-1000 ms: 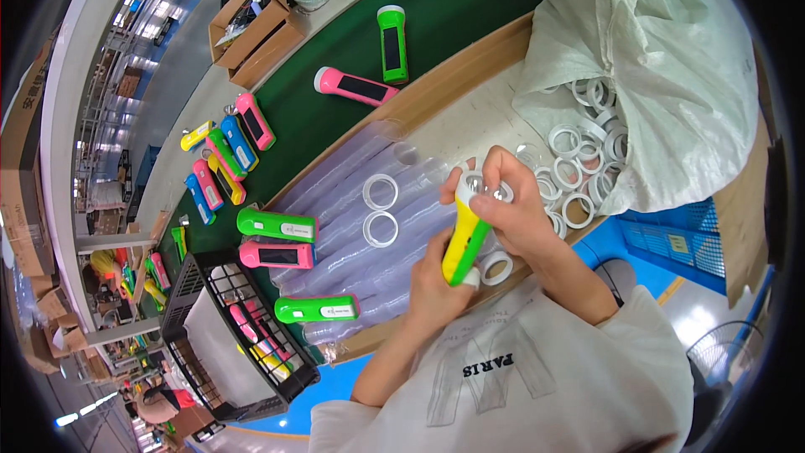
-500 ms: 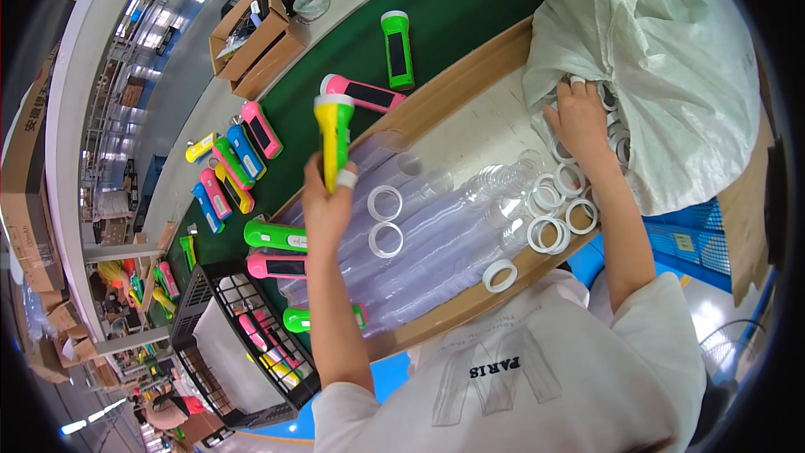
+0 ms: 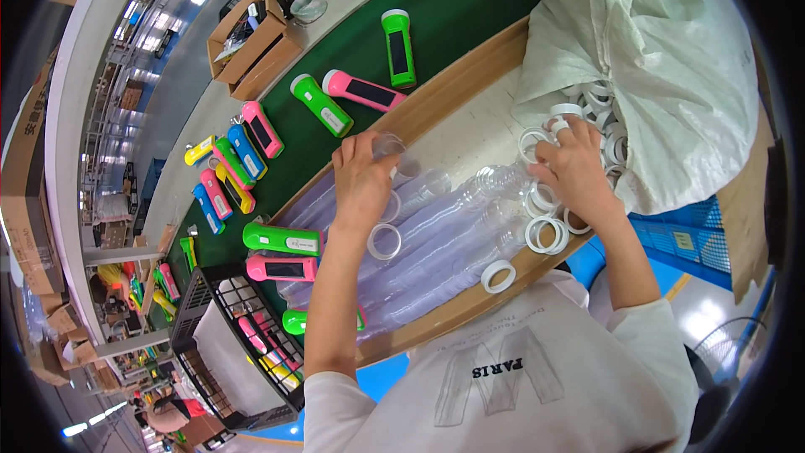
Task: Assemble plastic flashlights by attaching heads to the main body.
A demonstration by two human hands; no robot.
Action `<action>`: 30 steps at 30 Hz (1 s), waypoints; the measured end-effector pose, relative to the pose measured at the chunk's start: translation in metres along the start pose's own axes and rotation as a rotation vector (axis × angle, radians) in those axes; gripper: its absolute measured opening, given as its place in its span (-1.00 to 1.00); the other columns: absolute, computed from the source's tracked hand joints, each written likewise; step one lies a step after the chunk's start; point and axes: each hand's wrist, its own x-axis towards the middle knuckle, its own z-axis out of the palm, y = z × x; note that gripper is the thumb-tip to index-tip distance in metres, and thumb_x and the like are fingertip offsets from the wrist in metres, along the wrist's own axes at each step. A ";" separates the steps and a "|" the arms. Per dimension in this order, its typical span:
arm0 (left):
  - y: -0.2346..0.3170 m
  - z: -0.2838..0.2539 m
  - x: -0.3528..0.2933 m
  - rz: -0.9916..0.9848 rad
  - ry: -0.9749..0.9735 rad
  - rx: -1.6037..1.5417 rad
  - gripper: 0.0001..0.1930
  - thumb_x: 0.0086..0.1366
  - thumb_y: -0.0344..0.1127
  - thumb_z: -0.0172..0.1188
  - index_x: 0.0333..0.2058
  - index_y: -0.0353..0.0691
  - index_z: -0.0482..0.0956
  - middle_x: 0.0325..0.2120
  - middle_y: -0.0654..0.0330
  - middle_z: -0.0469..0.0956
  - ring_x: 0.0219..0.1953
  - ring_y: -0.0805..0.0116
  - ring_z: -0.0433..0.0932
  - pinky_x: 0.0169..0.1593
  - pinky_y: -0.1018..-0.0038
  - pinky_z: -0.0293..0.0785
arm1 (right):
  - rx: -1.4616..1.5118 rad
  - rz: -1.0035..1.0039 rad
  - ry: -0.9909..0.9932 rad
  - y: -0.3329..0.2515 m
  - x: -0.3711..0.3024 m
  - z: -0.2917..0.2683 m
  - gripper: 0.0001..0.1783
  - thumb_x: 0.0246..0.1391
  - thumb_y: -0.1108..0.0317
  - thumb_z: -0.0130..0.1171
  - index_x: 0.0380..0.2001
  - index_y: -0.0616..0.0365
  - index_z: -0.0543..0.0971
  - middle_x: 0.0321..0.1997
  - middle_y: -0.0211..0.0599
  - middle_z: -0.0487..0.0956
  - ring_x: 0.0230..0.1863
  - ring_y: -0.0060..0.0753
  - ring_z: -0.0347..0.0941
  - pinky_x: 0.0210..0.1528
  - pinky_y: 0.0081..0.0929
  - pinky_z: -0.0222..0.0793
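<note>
My left hand (image 3: 362,180) is over the near end of a stack of clear plastic lenses (image 3: 453,226), its fingers curled round a clear round lens (image 3: 387,145). White wrapping shows on one of its fingers. At the mouth of a white woven sack (image 3: 671,59), my right hand (image 3: 579,169) pinches a white plastic ring (image 3: 566,109) at its fingertips. More white rings (image 3: 547,236) lie loose beneath and beside that hand. A green flashlight (image 3: 321,106) and a pink flashlight (image 3: 366,91) lie on the green belt beyond my left hand.
The lens stacks lie in a cardboard tray (image 3: 453,75). Another green flashlight (image 3: 399,49) and several coloured ones lie on the green belt (image 3: 470,0). A black crate (image 3: 243,344) stands at left, a cardboard box (image 3: 251,46) behind, a blue crate (image 3: 688,239) at right.
The flashlight from my left hand now lies on the belt, and that hand has moved to the lenses. My right hand has drawn back from the sack with a white ring.
</note>
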 end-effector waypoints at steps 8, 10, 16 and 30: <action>-0.010 0.001 0.013 0.232 -0.048 0.090 -0.77 -0.12 -0.52 0.19 -0.39 -0.21 0.64 -0.19 0.17 0.54 -0.04 0.19 0.41 0.03 0.26 0.28 | 0.579 -0.076 0.000 -0.055 0.030 0.006 -0.75 -0.08 0.40 0.32 -0.37 0.23 0.47 0.01 0.25 0.39 0.04 0.28 0.37 0.05 -0.13 0.35; -0.012 -0.001 0.016 0.283 -0.132 0.121 -0.81 -0.06 -0.45 0.14 -0.41 -0.24 0.62 -0.26 0.18 0.58 -0.07 0.23 0.44 0.02 0.30 0.28 | 0.612 -0.101 0.067 -0.060 0.041 0.019 -0.70 -0.10 0.42 0.30 -0.30 0.21 0.43 0.01 0.27 0.39 0.07 0.31 0.35 0.07 -0.11 0.34; 0.004 -0.018 0.014 0.011 0.296 -0.265 -0.87 0.07 -0.56 0.17 -0.35 -0.33 0.58 -0.42 0.18 0.58 -0.34 0.27 0.54 -0.25 0.40 0.45 | 0.666 -0.125 0.126 -0.072 0.050 0.054 -0.39 -0.14 0.48 0.26 0.05 0.13 0.34 0.05 0.15 0.35 -0.01 0.21 0.37 0.05 -0.14 0.34; -0.025 -0.052 -0.118 -0.675 0.034 0.517 -0.57 0.21 -0.02 0.21 0.04 0.04 0.52 -0.44 -0.01 0.56 -0.33 0.04 0.55 -0.28 0.08 0.41 | 1.134 -0.054 -0.206 -0.097 0.042 0.046 -0.20 -0.20 0.69 0.22 0.20 0.09 0.29 0.09 -0.20 0.23 -0.20 -0.45 0.32 -0.11 -0.60 0.36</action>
